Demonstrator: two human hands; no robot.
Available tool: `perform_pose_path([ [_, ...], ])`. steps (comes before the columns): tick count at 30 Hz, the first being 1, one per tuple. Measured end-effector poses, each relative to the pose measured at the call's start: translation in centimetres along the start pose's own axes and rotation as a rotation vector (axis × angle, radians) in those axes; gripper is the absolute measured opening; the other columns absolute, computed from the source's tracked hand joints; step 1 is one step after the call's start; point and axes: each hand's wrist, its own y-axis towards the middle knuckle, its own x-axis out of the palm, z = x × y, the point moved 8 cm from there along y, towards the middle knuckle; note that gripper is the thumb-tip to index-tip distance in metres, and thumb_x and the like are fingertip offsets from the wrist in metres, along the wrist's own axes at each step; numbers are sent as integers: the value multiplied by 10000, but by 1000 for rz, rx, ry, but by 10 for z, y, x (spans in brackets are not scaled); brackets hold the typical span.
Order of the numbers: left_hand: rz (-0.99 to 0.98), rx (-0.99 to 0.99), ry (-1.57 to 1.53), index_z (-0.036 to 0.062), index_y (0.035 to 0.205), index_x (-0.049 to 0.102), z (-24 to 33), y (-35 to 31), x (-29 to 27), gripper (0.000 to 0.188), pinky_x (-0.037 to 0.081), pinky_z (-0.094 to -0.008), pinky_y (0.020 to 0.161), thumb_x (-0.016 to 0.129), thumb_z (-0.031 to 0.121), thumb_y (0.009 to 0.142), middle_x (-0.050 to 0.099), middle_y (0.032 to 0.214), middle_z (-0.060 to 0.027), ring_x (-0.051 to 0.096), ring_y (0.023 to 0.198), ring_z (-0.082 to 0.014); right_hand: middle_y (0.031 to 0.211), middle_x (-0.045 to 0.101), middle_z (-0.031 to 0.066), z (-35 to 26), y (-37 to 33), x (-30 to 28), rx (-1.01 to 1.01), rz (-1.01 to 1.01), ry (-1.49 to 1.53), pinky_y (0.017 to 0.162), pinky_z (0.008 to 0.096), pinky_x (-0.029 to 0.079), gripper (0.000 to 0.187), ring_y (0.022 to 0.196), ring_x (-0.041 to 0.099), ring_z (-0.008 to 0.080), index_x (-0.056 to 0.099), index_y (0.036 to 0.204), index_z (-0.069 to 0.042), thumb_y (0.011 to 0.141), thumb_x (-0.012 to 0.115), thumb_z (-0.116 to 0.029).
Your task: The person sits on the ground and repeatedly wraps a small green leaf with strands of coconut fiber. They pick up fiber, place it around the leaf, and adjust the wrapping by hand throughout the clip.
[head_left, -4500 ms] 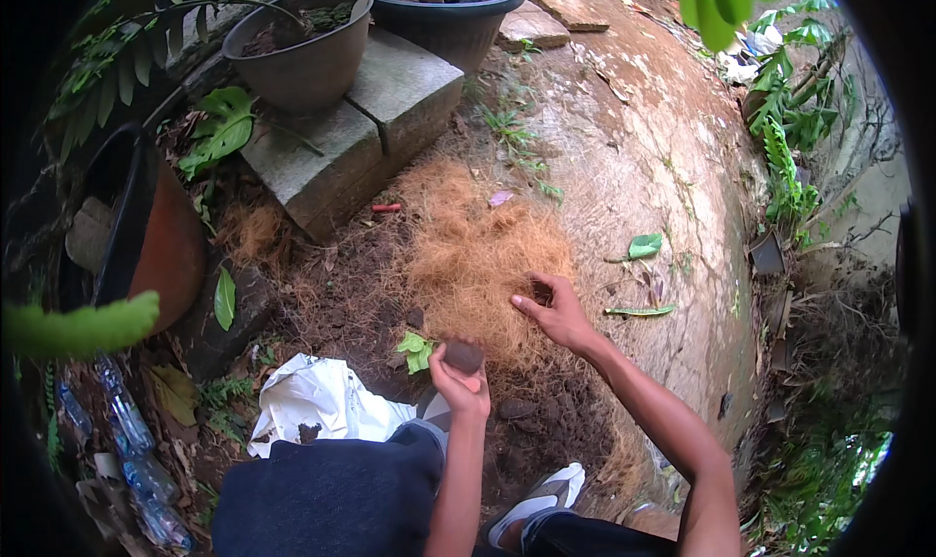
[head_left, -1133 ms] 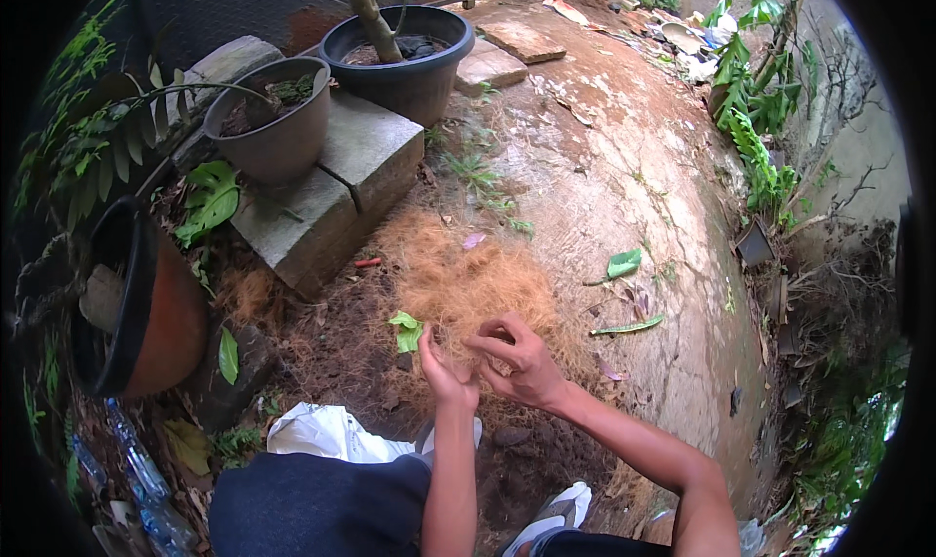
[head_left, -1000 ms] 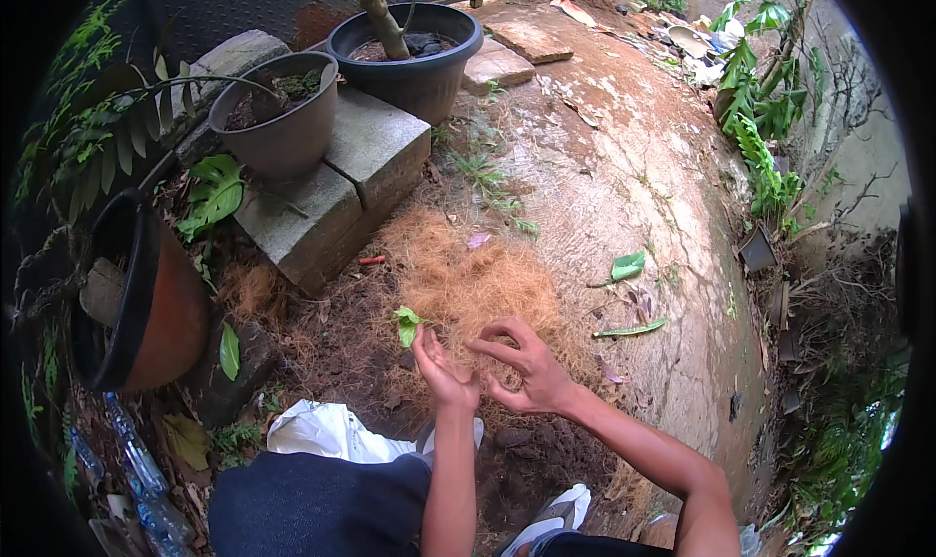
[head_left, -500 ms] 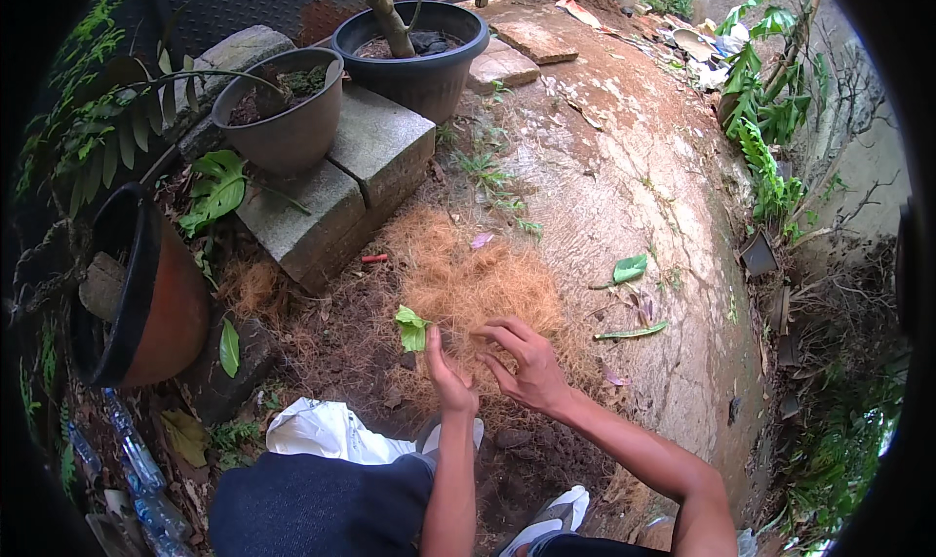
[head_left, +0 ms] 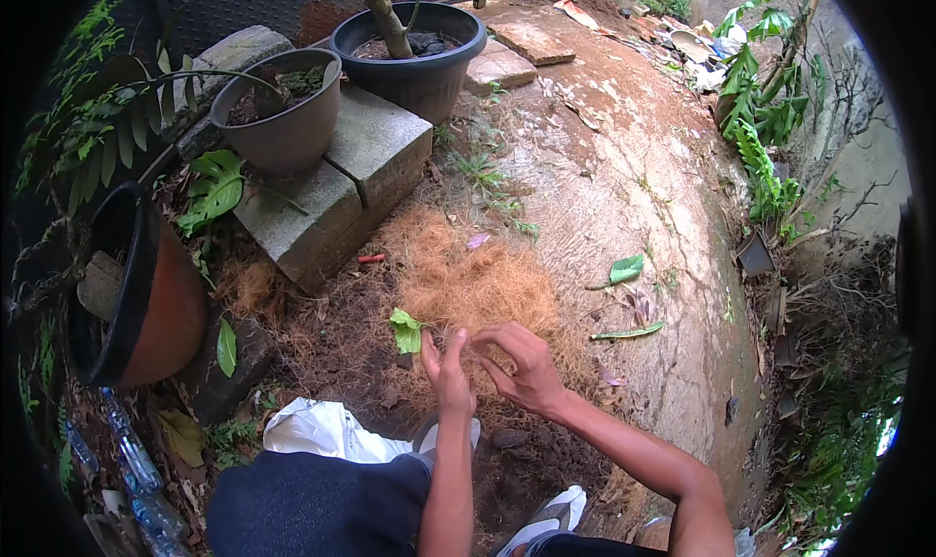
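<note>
Since half a second ago, the left hand (head_left: pixel 451 379) has turned, and its raised fingers are now closer to the right hand (head_left: pixel 531 370). The sprig (head_left: pixel 406 332) shows just beyond the left fingertips, on their outer side; whether they pinch it is too hidden to tell. The right hand is curled, with a narrow gap between thumb and fingers; I cannot tell if anything thin is in it. The fibre (head_left: pixel 483 289) lies loose just ahead of both hands, the soil (head_left: pixel 341 333) to their left, the sack (head_left: pixel 331 428) behind on that side. To work well here, the left hand should stay steady, the right should use light fingertip pressure, and both should spare the soft leaves.
</note>
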Motion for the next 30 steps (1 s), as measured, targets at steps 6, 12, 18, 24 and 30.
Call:
perform_pose_path([
  [6, 15, -50, -100, -72, 1617, 152, -1, -1, -10, 898, 266, -389, 1213, 667, 121, 907, 164, 1686, -208, 308, 1487, -266, 1257, 611, 189, -13, 14, -8, 304, 10, 79, 894, 410, 546, 561, 1074, 656, 316, 590, 1352, 1, 829, 792, -26],
  [12, -23, -78, -52, -53, 1621, 176, -12, 4, -14, 850, 323, -373, 1180, 614, 218, 945, 198, 1686, -168, 363, 1448, -251, 1221, 639, 159, -5, 7, 4, 98, -84, -59, 882, 400, 576, 508, 1040, 681, 284, 646, 1353, -54, 867, 788, -95],
  [18, -4, -66, -219, 3, 1558, 334, -17, 5, -17, 651, 460, -350, 1043, 531, 244, 987, 427, 1488, -130, 527, 1292, -224, 1186, 656, 176, -7, 5, 9, 172, -125, 29, 918, 434, 566, 497, 1060, 667, 338, 668, 1334, -54, 857, 791, -114],
  [24, -132, -9, -139, -14, 1516, 395, -4, 2, -1, 604, 388, -395, 1137, 461, 299, 1003, 502, 1442, -147, 498, 1346, -237, 1232, 629, 235, -4, 8, 13, 149, -192, -43, 991, 462, 506, 563, 1110, 609, 408, 576, 1325, 43, 815, 788, -66],
  [30, -308, 94, -2, -32, 1458, 454, 17, 0, 18, 578, 289, -402, 1206, 418, 306, 990, 480, 1493, -147, 398, 1434, -247, 1149, 618, 228, 0, 6, 13, 141, -172, -82, 952, 464, 497, 581, 1083, 589, 402, 545, 1307, 57, 796, 791, -68],
])
